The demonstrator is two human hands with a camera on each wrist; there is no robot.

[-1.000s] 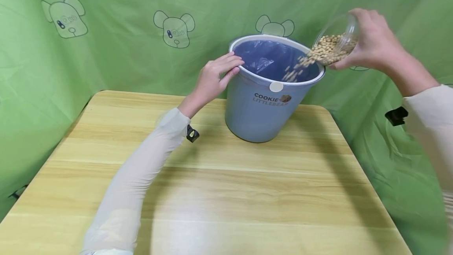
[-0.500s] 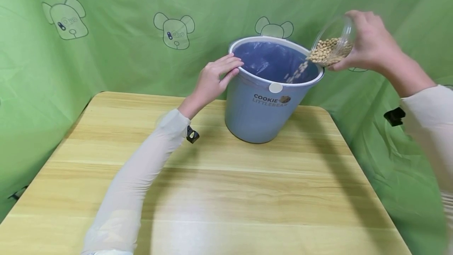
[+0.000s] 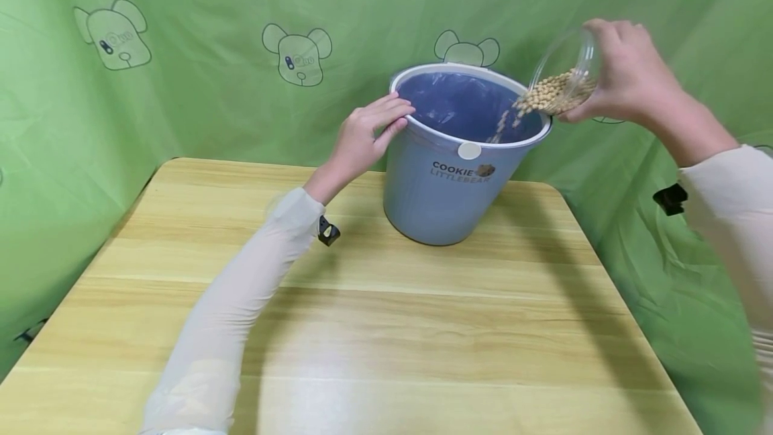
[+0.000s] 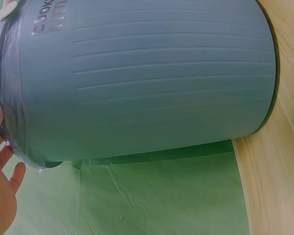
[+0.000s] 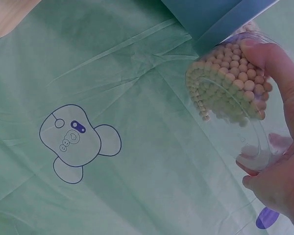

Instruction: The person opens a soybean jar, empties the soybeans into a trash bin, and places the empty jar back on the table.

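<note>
A blue-grey trash bin (image 3: 443,200) with a white rim and a clear plastic liner leans to the right on the table. My left hand (image 3: 365,131) holds its rim at the left, fingers over the edge and thumb on the outer side. At the right rim, my right hand (image 3: 634,76) grips a clear round plastic jar (image 3: 588,52), tipped with its mouth toward the bin. Pale round beans, like soybeans (image 3: 552,92), lie along the jar's lower side, and a thin stream falls into the bin. In the right wrist view, many beans (image 5: 245,81) remain inside the jar.
The wood-patterned table (image 3: 386,327) extends in front of the bin. A green curtain (image 3: 211,86) printed with cartoon animal heads hangs close behind and at both sides. Each sleeve carries a black wrist mount (image 3: 328,230).
Beans keep falling from the jar, and the amount inside has dropped. My right hand with the jar has shifted slightly left and down. My left hand keeps its place on the rim.
</note>
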